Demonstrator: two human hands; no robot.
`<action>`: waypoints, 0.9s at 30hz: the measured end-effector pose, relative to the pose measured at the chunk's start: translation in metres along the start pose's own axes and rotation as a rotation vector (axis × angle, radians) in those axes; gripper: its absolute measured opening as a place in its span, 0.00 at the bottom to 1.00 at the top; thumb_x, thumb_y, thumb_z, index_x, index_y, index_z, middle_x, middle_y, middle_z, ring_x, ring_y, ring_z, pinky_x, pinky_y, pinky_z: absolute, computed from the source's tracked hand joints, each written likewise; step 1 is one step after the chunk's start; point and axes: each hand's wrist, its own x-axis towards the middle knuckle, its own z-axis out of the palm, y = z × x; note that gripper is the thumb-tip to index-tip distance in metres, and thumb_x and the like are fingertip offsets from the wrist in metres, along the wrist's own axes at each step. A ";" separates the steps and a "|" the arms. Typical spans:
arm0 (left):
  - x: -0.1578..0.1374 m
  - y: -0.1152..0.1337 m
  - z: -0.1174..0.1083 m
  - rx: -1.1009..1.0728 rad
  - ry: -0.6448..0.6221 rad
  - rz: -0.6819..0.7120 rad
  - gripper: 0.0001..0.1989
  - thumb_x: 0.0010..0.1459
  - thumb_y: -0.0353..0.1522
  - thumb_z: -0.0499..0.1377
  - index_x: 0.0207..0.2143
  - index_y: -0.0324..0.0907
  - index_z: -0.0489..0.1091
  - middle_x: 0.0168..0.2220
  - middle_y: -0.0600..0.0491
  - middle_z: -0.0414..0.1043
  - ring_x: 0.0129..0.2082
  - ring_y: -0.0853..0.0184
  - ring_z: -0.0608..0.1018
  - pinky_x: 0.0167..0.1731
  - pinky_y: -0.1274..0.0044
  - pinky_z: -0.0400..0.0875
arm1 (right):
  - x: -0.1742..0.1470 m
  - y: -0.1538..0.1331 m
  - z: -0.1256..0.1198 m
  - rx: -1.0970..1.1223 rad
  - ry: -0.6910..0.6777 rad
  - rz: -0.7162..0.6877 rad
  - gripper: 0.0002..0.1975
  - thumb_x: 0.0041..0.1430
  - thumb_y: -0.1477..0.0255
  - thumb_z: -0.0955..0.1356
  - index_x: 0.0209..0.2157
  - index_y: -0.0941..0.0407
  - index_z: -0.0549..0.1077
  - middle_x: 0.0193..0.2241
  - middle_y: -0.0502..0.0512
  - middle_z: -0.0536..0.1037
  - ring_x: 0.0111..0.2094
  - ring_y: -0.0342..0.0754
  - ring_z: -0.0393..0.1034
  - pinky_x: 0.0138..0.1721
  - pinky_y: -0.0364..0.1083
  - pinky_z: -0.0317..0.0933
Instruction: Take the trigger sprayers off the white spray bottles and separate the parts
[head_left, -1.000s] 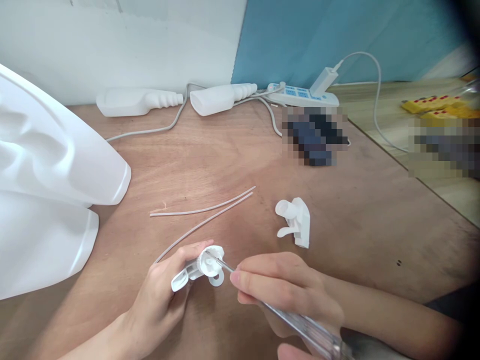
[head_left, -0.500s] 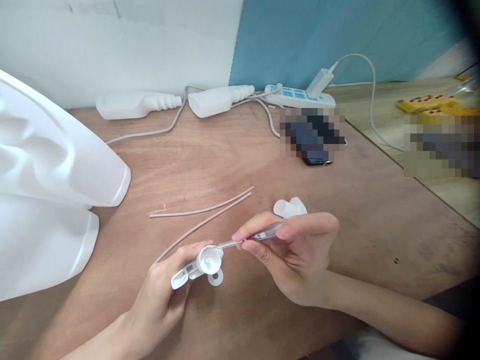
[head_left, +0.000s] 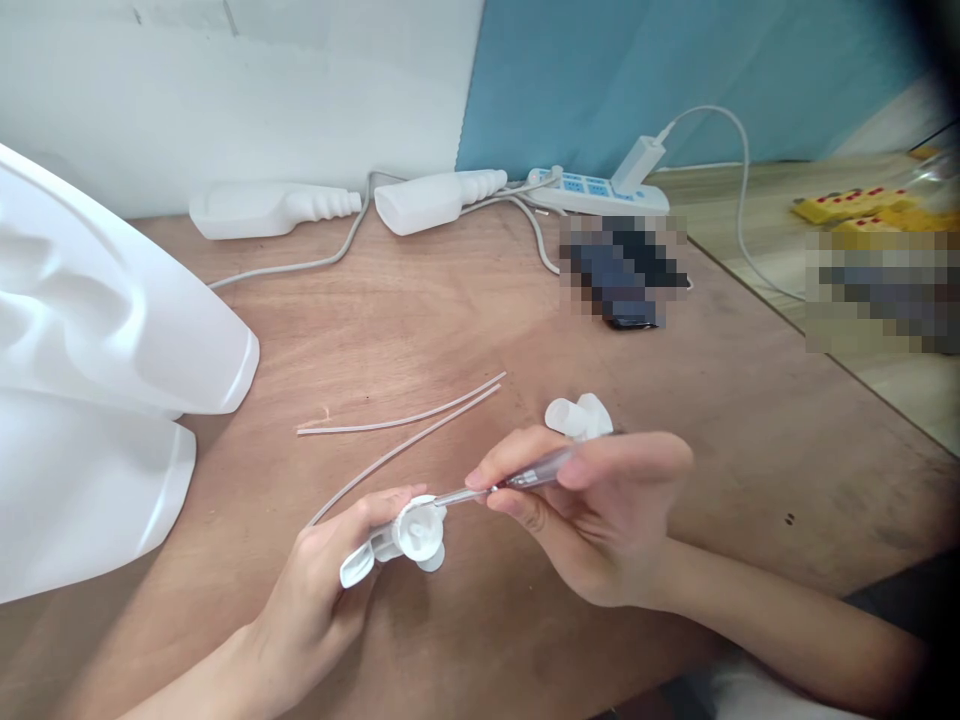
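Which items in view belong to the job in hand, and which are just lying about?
In the job:
white sprayer-like part, in left hand
clear-handled tool, in right hand
probably similar white part, thin strips

Seemingly just lying about:
bottle-like white pieces
power strip
grey cable
large white forms

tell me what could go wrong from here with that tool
The thin tool has its tip at the white part's rim, so it might slip and poke the left hand, whose fingers lie close by. Only the left hand appears to steady the white part, so a hard push from the right hand could twist it loose.
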 end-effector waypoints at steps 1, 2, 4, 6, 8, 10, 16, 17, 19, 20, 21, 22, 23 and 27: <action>0.000 0.000 0.000 0.013 -0.001 0.005 0.22 0.57 0.21 0.47 0.52 0.48 0.55 0.52 0.51 0.66 0.50 0.66 0.70 0.46 0.77 0.68 | 0.000 -0.002 -0.002 -0.058 -0.065 0.015 0.17 0.53 0.88 0.63 0.36 0.50 0.60 0.33 0.50 0.73 0.32 0.43 0.72 0.29 0.41 0.70; 0.000 0.000 0.000 0.025 -0.003 0.013 0.22 0.57 0.21 0.47 0.53 0.48 0.55 0.52 0.51 0.66 0.51 0.66 0.70 0.47 0.77 0.68 | 0.000 -0.004 -0.003 -0.108 -0.124 0.036 0.15 0.53 0.87 0.63 0.34 0.52 0.61 0.33 0.51 0.74 0.33 0.43 0.72 0.30 0.41 0.69; -0.001 -0.001 0.001 0.044 -0.002 0.030 0.23 0.56 0.20 0.47 0.53 0.47 0.55 0.52 0.51 0.66 0.51 0.66 0.70 0.47 0.78 0.67 | 0.001 -0.006 -0.005 -0.115 -0.144 0.064 0.13 0.53 0.86 0.63 0.34 0.52 0.61 0.33 0.51 0.73 0.33 0.43 0.72 0.29 0.41 0.69; -0.002 -0.002 0.003 0.050 0.000 0.049 0.23 0.56 0.20 0.48 0.53 0.46 0.55 0.52 0.50 0.66 0.50 0.67 0.70 0.47 0.79 0.67 | 0.004 -0.003 -0.005 0.004 -0.050 0.095 0.15 0.55 0.84 0.63 0.38 0.50 0.58 0.32 0.49 0.73 0.31 0.42 0.72 0.27 0.40 0.69; -0.004 -0.003 0.004 0.046 -0.016 0.051 0.24 0.55 0.20 0.49 0.53 0.46 0.55 0.52 0.51 0.66 0.50 0.67 0.71 0.46 0.79 0.68 | 0.006 0.000 -0.003 0.124 0.021 0.183 0.17 0.56 0.83 0.63 0.40 0.48 0.55 0.31 0.46 0.72 0.27 0.40 0.71 0.27 0.40 0.69; -0.006 -0.004 0.005 0.045 -0.029 0.046 0.26 0.54 0.19 0.49 0.54 0.46 0.55 0.52 0.50 0.66 0.49 0.67 0.71 0.46 0.79 0.68 | 0.006 0.002 -0.002 0.160 0.028 0.259 0.17 0.57 0.82 0.63 0.40 0.48 0.54 0.30 0.46 0.72 0.26 0.40 0.70 0.27 0.41 0.69; -0.006 -0.006 0.005 0.085 0.006 0.063 0.26 0.55 0.19 0.49 0.54 0.47 0.55 0.53 0.51 0.65 0.51 0.66 0.70 0.48 0.78 0.67 | 0.002 -0.003 -0.005 -0.029 -0.104 0.054 0.16 0.53 0.86 0.64 0.37 0.51 0.60 0.34 0.49 0.73 0.33 0.42 0.71 0.29 0.39 0.67; -0.007 -0.007 0.006 0.079 -0.002 0.058 0.26 0.55 0.19 0.49 0.54 0.47 0.55 0.54 0.51 0.65 0.52 0.66 0.70 0.48 0.78 0.67 | 0.002 -0.004 -0.006 -0.007 -0.110 0.082 0.16 0.53 0.86 0.63 0.37 0.50 0.59 0.34 0.49 0.73 0.32 0.41 0.71 0.29 0.39 0.66; -0.008 -0.007 0.008 0.049 -0.023 0.037 0.24 0.56 0.20 0.48 0.53 0.47 0.57 0.54 0.51 0.64 0.52 0.65 0.69 0.48 0.77 0.68 | 0.003 -0.002 -0.007 0.113 -0.051 0.216 0.17 0.55 0.83 0.64 0.40 0.49 0.56 0.31 0.47 0.72 0.29 0.40 0.70 0.29 0.40 0.66; -0.008 -0.007 0.009 0.030 -0.030 0.025 0.23 0.57 0.21 0.48 0.53 0.47 0.57 0.54 0.51 0.64 0.52 0.64 0.69 0.48 0.76 0.68 | 0.004 -0.001 -0.007 0.183 -0.032 0.310 0.17 0.56 0.82 0.64 0.40 0.49 0.55 0.30 0.46 0.72 0.27 0.39 0.69 0.28 0.40 0.66; -0.008 -0.007 0.010 0.014 -0.030 0.017 0.22 0.57 0.22 0.47 0.53 0.48 0.58 0.55 0.51 0.64 0.52 0.63 0.69 0.48 0.75 0.68 | 0.004 0.000 -0.007 0.238 -0.032 0.398 0.16 0.57 0.80 0.64 0.40 0.49 0.54 0.29 0.46 0.72 0.26 0.39 0.68 0.27 0.41 0.66; -0.009 -0.007 0.010 0.003 -0.028 0.015 0.22 0.58 0.22 0.46 0.53 0.48 0.58 0.55 0.51 0.64 0.52 0.63 0.69 0.48 0.74 0.68 | 0.004 0.001 -0.007 0.270 -0.045 0.463 0.15 0.57 0.79 0.64 0.40 0.50 0.54 0.29 0.46 0.72 0.25 0.39 0.67 0.27 0.41 0.66; -0.009 -0.007 0.010 0.000 -0.029 0.016 0.22 0.58 0.23 0.47 0.53 0.48 0.58 0.54 0.52 0.64 0.52 0.63 0.69 0.48 0.74 0.68 | 0.004 0.002 -0.006 0.281 -0.051 0.485 0.15 0.57 0.79 0.64 0.40 0.50 0.53 0.29 0.46 0.72 0.25 0.38 0.67 0.28 0.41 0.66; -0.009 -0.007 0.009 -0.001 -0.070 -0.003 0.24 0.57 0.22 0.49 0.54 0.48 0.56 0.55 0.52 0.64 0.52 0.63 0.69 0.47 0.75 0.70 | 0.002 0.003 -0.005 0.257 -0.045 0.366 0.16 0.57 0.81 0.64 0.39 0.51 0.54 0.30 0.47 0.72 0.29 0.39 0.68 0.31 0.41 0.66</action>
